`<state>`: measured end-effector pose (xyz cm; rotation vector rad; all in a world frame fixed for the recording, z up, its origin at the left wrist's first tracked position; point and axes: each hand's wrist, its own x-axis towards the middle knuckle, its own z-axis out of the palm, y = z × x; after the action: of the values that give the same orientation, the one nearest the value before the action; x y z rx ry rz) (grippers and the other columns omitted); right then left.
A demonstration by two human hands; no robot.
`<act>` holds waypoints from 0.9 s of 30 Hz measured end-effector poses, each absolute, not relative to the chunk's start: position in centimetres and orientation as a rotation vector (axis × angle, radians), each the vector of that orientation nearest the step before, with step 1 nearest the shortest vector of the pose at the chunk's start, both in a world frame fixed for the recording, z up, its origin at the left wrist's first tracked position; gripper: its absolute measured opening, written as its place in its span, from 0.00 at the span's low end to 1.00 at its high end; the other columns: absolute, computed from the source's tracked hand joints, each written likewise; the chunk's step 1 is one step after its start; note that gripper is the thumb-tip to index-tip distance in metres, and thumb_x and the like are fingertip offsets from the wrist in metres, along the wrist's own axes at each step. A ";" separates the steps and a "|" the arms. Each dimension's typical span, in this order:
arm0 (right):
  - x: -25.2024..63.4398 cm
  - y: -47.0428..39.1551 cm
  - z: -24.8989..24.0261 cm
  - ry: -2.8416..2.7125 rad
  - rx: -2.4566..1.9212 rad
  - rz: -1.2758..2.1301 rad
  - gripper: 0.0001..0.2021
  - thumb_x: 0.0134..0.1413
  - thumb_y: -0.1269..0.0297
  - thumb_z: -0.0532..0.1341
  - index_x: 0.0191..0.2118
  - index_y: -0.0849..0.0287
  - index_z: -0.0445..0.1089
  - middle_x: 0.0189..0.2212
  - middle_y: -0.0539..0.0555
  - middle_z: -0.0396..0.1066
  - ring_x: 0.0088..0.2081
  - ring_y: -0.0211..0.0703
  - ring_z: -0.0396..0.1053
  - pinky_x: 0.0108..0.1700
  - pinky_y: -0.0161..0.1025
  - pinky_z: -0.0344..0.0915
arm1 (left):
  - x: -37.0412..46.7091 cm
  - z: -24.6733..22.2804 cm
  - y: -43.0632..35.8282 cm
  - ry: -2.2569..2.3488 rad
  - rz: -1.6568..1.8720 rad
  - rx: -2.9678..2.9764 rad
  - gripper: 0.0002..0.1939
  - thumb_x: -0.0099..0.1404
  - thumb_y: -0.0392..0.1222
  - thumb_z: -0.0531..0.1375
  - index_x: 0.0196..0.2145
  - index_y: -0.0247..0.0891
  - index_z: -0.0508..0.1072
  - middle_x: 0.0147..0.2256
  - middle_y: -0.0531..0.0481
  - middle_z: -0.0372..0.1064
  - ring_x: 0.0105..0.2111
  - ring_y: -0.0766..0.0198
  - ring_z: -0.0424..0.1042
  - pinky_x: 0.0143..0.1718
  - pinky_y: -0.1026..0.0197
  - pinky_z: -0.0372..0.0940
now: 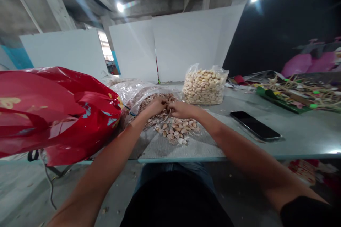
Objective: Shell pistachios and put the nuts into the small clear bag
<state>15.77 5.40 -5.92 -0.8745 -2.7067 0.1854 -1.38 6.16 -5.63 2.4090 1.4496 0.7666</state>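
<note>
My left hand (158,105) and my right hand (181,109) meet at the fingertips over a heap of papery garlic skins (145,103). Both are closed in a pinch; whatever sits between the fingers is too small and hidden to make out. Just below them, a small pile of garlic cloves (177,129) in their skins lies on the table (157,149). The skins spill from the mouth of a clear plastic bag (128,88) lying behind my left hand. Beyond my right hand stands a clear bag of pale peeled garlic cloves (204,87).
A large red plastic bag (80,120) bulges over the table's left side. To the right lies a black phone (254,126). Farther right, thin sticks (306,88) and colourful scraps are heaped on a green sheet (279,101). White panels (197,39) stand behind the table.
</note>
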 end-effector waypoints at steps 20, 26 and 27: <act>13.7 7.0 -9.9 -2.247 -0.935 0.512 0.03 0.51 0.70 0.58 0.28 0.60 0.67 0.28 0.57 0.71 0.34 0.44 0.68 0.43 0.41 0.62 | -2.9 -9.3 6.1 1.296 1.275 2.374 0.17 0.64 0.45 0.53 0.44 0.36 0.75 0.40 0.46 0.75 0.36 0.62 0.71 0.39 0.62 0.64; 14.4 8.0 -9.7 -1.909 -0.875 0.871 0.08 0.59 0.64 0.50 0.36 0.61 0.62 0.23 0.48 0.64 0.23 0.35 0.61 0.29 0.33 0.61 | -3.0 -9.4 5.9 1.156 1.220 2.321 0.25 0.57 0.46 0.61 0.51 0.34 0.68 0.39 0.46 0.73 0.31 0.66 0.68 0.33 0.65 0.63; 14.3 7.9 -9.8 -1.861 -0.845 0.966 0.07 0.58 0.64 0.51 0.38 0.61 0.62 0.22 0.47 0.64 0.22 0.34 0.60 0.27 0.32 0.60 | -3.0 -9.4 6.1 1.147 1.213 2.301 0.25 0.56 0.46 0.62 0.51 0.34 0.69 0.37 0.47 0.73 0.30 0.67 0.67 0.32 0.66 0.63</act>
<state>14.28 7.93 -9.80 -0.8454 -1.8610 0.9662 -3.00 6.07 -9.44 2.3014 1.1471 1.2135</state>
